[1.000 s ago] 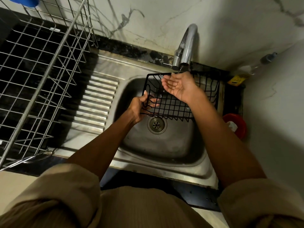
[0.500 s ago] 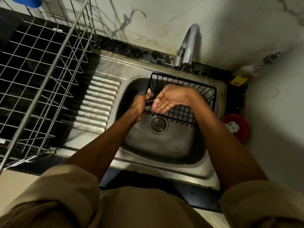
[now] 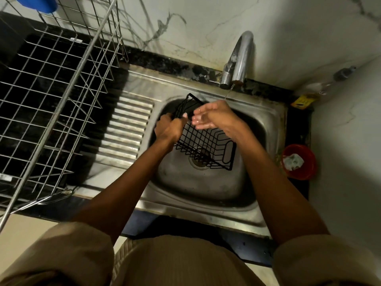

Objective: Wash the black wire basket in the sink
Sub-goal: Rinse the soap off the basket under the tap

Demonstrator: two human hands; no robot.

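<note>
The black wire basket (image 3: 206,145) hangs tilted over the steel sink (image 3: 206,188), one end up toward the back left, the other end with an oval handle hole low over the drain (image 3: 201,161). My left hand (image 3: 168,129) grips the basket's left rim. My right hand (image 3: 212,116) lies with straight, wet fingers against the basket's upper part, just below the tap (image 3: 240,58). A thin stream of water falls from the spout onto that hand.
A large metal dish rack (image 3: 51,96) stands on the dark counter at left, beside the ribbed drainboard (image 3: 125,129). A red bowl (image 3: 299,162) with a white scrap inside sits right of the sink. A bottle and a yellow packet lie at the back right corner.
The basket has turned from lying level across the sink's back to tilting end-down over the drain. My right hand dropped from under the spout onto the basket, palm turned down.
</note>
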